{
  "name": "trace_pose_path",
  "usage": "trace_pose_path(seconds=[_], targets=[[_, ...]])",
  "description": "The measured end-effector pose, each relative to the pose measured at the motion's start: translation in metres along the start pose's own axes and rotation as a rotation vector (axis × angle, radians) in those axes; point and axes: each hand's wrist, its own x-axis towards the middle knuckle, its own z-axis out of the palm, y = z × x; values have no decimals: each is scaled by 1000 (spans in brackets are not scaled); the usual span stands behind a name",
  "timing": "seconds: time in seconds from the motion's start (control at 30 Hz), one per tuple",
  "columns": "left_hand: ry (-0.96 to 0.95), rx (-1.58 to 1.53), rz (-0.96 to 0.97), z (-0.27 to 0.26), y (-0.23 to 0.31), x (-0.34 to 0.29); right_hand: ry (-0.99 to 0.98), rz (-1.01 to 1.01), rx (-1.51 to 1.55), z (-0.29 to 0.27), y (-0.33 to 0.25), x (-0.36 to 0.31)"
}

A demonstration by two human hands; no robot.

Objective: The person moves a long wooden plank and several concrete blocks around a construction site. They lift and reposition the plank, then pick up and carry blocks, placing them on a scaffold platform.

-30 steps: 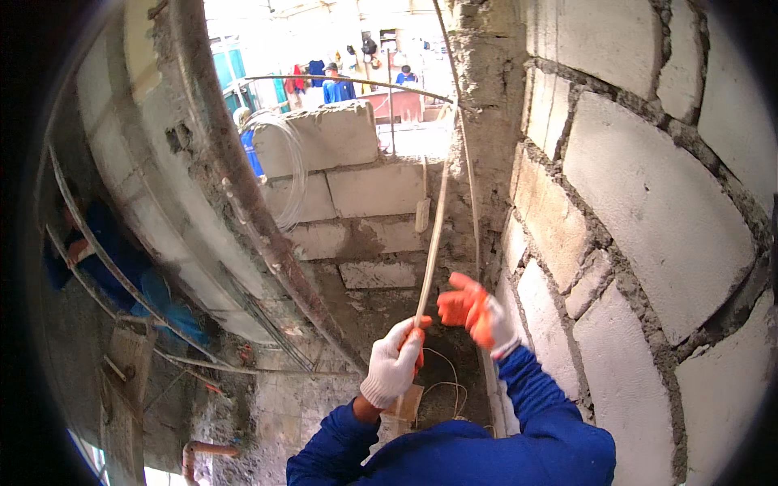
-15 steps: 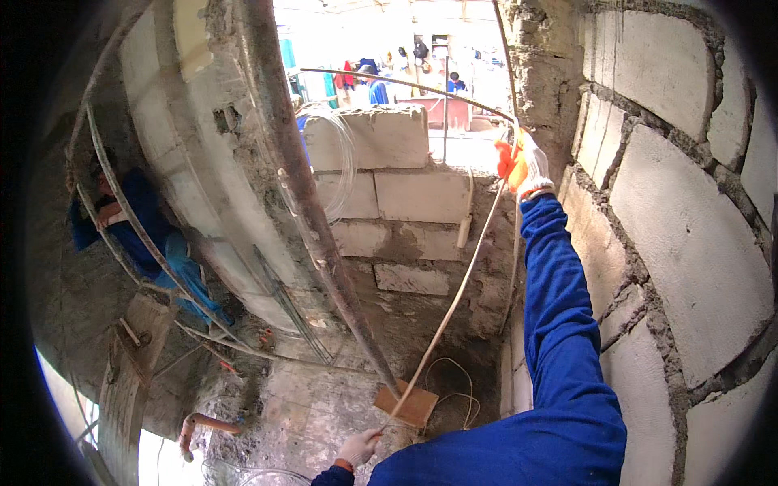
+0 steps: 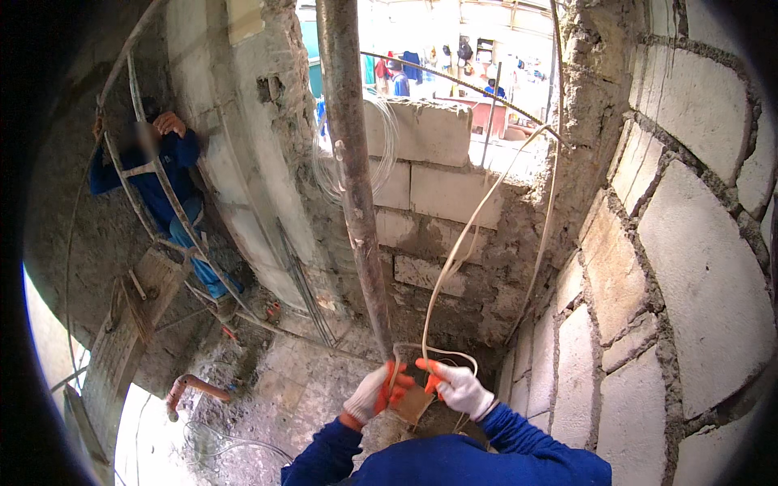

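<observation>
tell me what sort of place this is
Probably a building site, inside an unfinished structure: it has bare, roughly mortared block walls, an exposed ribbed metal bar and a bent orange-brown pipe at lower left.

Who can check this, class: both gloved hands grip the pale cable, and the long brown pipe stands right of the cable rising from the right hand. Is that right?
Not quite: in the head view, the long brown pipe stands left of the pale cable rising from the right hand.
</observation>
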Motion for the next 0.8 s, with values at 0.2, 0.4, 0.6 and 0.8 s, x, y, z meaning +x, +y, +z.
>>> trace_pose_path(seconds=[0.2,0.4,0.6,0.8], targets=[[-134,219,110,84,42,39,33,-36,-443,22,43,-40],[-189,379,127,132,54,39,-113,69,-656,17,46,-45],[46,900,377,118,55,-30,-121,266,-31,-48,3,-52],[98,1276,465,52,14,-66,569,-98,542,-154,-20,15]])
